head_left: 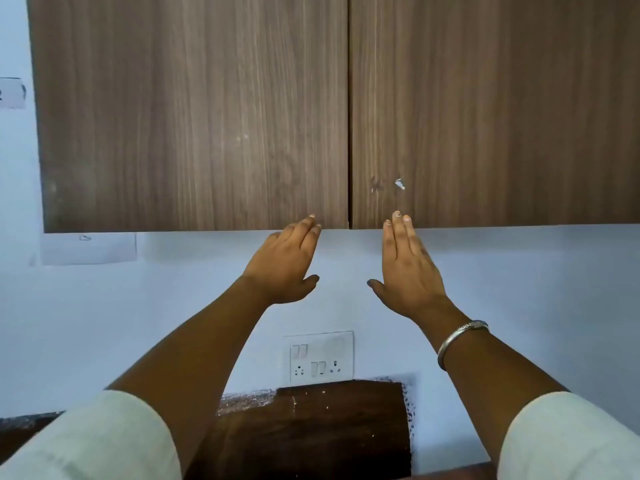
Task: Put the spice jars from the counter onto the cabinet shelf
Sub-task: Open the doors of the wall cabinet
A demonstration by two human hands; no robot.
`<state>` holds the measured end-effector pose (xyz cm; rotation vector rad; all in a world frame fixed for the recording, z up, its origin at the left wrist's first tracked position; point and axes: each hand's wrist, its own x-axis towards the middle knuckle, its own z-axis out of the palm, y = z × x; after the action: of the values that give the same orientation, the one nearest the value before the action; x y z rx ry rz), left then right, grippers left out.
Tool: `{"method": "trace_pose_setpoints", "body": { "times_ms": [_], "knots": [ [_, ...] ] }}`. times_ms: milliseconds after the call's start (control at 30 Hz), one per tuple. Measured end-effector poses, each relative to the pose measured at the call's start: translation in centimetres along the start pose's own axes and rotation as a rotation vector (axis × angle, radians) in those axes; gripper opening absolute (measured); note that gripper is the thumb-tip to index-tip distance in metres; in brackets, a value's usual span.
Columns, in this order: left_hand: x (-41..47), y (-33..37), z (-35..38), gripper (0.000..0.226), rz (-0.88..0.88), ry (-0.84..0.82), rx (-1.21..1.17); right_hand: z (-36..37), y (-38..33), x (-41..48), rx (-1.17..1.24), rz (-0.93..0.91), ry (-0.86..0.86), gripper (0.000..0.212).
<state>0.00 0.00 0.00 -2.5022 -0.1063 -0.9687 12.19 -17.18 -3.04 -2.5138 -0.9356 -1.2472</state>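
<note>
A brown wood-grain wall cabinet fills the upper part of the view, with its left door (194, 112) and right door (495, 109) both closed. The shelf behind them is hidden. My left hand (285, 263) is raised with its fingertips at the bottom edge of the left door, beside the centre gap. My right hand (408, 268) reaches up the same way, fingertips touching the bottom edge of the right door. Both hands hold nothing and their fingers are extended. No spice jars are in view.
A white socket and switch panel (318, 356) sits on the pale wall below the cabinet. A dark brown board (311, 431) stands under it. A paper sheet (88, 247) is stuck to the wall at left. A metal bangle (459, 339) circles my right wrist.
</note>
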Motion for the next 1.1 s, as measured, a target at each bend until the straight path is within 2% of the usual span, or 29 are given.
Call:
{"method": "trace_pose_setpoints", "body": {
  "times_ms": [167, 300, 433, 567, 733, 867, 967, 1100],
  "knots": [
    [4.8, 2.2, 0.1, 0.077, -0.063, 0.109, -0.135, 1.9, 1.3, 3.4, -0.045, -0.058, 0.192, 0.099],
    [8.0, 4.1, 0.3, 0.072, -0.223, 0.230, -0.346, 3.2, 2.2, 5.7, -0.074, -0.062, 0.319, 0.097],
    [9.9, 5.6, 0.8, 0.063, -0.424, 0.319, -0.580, 4.2, 2.6, 7.3, -0.088, -0.110, 0.419, 0.094],
    [10.8, 6.6, 1.1, 0.064, -0.502, 0.366, -0.754, 4.5, 2.9, 8.0, -0.052, -0.107, 0.435, 0.086],
    [11.0, 7.2, 0.8, 0.074, -0.597, 0.305, -0.910, 3.6, 2.9, 8.8, -0.082, -0.068, 0.340, 0.090],
    [10.7, 7.3, -0.2, 0.082, -0.615, 0.133, -1.085, 2.6, 2.8, 9.0, -0.090, -0.075, 0.263, 0.091],
    [10.4, 7.1, -1.4, 0.082, -0.638, 0.031, -1.176, 2.8, 2.4, 8.5, -0.141, -0.082, 0.322, 0.086],
    [9.8, 7.1, -3.1, 0.073, -0.530, 0.060, -1.332, 2.0, 2.8, 7.5, -0.103, -0.095, 0.438, 0.079]
  ]
}}
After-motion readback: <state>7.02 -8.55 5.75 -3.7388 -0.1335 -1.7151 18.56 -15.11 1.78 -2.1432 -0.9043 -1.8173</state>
